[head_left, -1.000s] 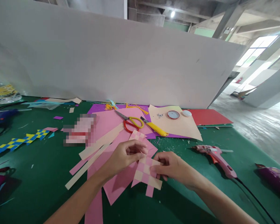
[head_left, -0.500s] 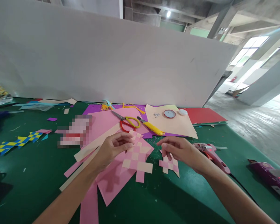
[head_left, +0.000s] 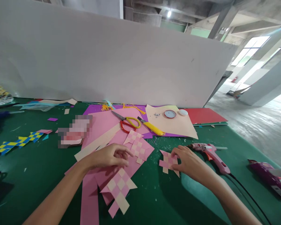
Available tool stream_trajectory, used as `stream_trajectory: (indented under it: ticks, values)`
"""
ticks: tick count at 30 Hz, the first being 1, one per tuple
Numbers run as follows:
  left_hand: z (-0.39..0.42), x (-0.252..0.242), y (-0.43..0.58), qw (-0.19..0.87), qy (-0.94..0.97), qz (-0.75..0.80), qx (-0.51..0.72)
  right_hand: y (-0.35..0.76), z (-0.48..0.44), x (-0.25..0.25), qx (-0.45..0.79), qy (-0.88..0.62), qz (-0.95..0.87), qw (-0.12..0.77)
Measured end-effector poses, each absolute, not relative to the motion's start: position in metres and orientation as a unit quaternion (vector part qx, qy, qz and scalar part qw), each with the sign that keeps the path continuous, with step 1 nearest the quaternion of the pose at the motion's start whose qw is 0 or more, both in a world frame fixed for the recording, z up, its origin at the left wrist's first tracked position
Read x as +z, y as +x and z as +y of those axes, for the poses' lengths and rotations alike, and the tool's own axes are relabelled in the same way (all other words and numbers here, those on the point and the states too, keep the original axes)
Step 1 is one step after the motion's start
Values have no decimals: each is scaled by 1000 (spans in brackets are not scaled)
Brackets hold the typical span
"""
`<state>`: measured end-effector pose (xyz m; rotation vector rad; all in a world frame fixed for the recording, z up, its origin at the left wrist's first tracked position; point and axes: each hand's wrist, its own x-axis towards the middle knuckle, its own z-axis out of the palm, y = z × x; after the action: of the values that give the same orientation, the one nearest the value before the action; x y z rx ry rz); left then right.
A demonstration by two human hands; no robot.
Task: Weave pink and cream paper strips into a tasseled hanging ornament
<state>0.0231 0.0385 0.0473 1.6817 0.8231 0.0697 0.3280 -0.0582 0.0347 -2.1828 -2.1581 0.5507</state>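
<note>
My left hand (head_left: 114, 154) hovers over the pink paper sheet (head_left: 131, 170), its fingers loosely curled and thumb apart, holding nothing. Below it lies a pink-and-cream woven paper piece (head_left: 120, 189), tilted, with strips sticking out. Beyond the fingertips rests another checkered woven piece (head_left: 138, 147) on the sheet. At the right, my right hand (head_left: 184, 159) has its thumb and fingers closed around the right side of a small woven paper piece (head_left: 168, 161) on the green table. The hand partly covers that piece.
Scissors (head_left: 128, 122) and a yellow cutter (head_left: 153, 127) lie behind the hands. A pink glue gun (head_left: 215, 156) with a cord is close to my right hand; a purple tool (head_left: 269, 176) lies farther right. A blue-yellow woven strip (head_left: 16, 143) lies left. A white panel (head_left: 112, 59) stands behind.
My left hand has let go of a woven piece, which now lies lower and nearer me. My right hand has come down onto the small woven piece.
</note>
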Motion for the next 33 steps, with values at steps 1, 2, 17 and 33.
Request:
stream_trajectory:
  ticks: [1, 2, 17, 33]
  values:
    - [39, 47, 23, 587, 724, 360, 50, 328, -56, 36, 182, -700, -691, 11]
    - [39, 46, 23, 581, 725, 363, 74, 329, -54, 38, 187, -699, -690, 11]
    - [16, 43, 50, 525, 723, 378, 244, 325, -46, 64, 338, -637, -686, 98]
    - [7, 41, 56, 649, 648, 326, 230, 271, -37, 55, 599, -481, -591, 247]
